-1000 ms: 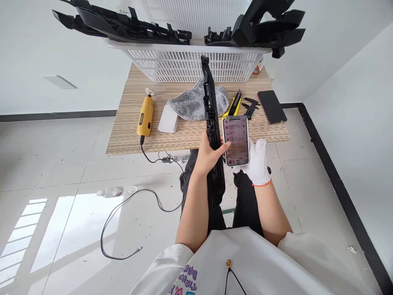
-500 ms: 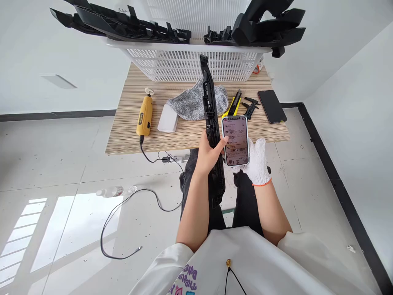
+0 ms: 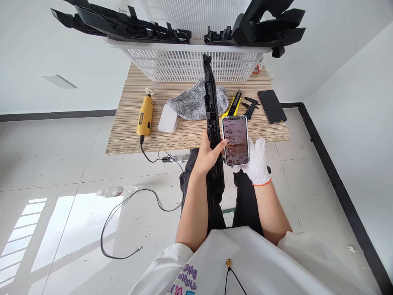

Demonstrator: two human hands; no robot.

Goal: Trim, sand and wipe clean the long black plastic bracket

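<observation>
My bare left hand is wrapped round a long black plastic part, its thumb touching the screen of a phone in a white case. The part stretches from my lap up over the table's front edge. In my right hand, which wears a white knit glove with an orange cuff edge, lies the lit phone. Behind the part is a grey cloth. A black knife with yellow and a black caliper lie just beyond the phone.
On the striped table are a yellow rotary tool, a white block and a dark phone. Black parts rest across a white basket at the back. A cable and bottle lie on the floor.
The upper end of the black part has swung slightly right. My left thumb has shifted a little down the screen, whose content has changed slightly.
</observation>
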